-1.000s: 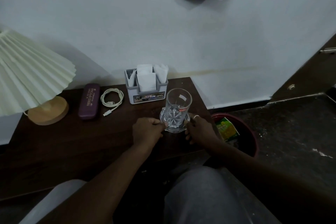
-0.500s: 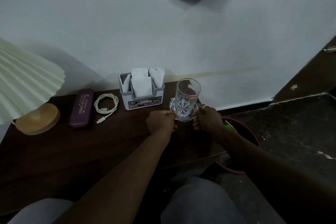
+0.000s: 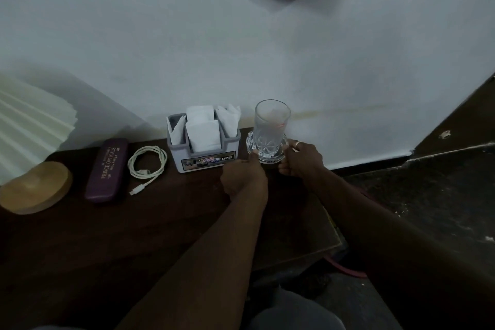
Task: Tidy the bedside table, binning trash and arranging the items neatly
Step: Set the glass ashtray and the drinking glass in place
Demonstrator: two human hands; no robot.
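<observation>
fingers first: left hand had its fingers curled and pinched on the near-left rim of the glass coaster. right hand had its fingers, ring showing, curled on the right rim. so both were clamped on the coaster, neither on the tumbler itself.

the tumbler stood upright on that coaster, long axis straight up, dead ahead of the fingers and between the two hands. the right hand sat alongside it and the left a touch nearer me, so neither had any reach left to make. the pair was at the back right of the bench, near the wall, just beside the tissue holder with a thin gap between them. my call: letting go had to be level and both sides together, or the tall tumbler could rock toward the holder.

further out to the left, the coiled white cable, then the purple spectacle case, then the lamp base under its pleated shade, all in a row.

against a second ago: the coaster and tumbler had gone from the front of the bench, ahead of the holder's right corner, back to beside it. the red bin, open to view before, now showed only a sliver of rim past the bench edge.
</observation>
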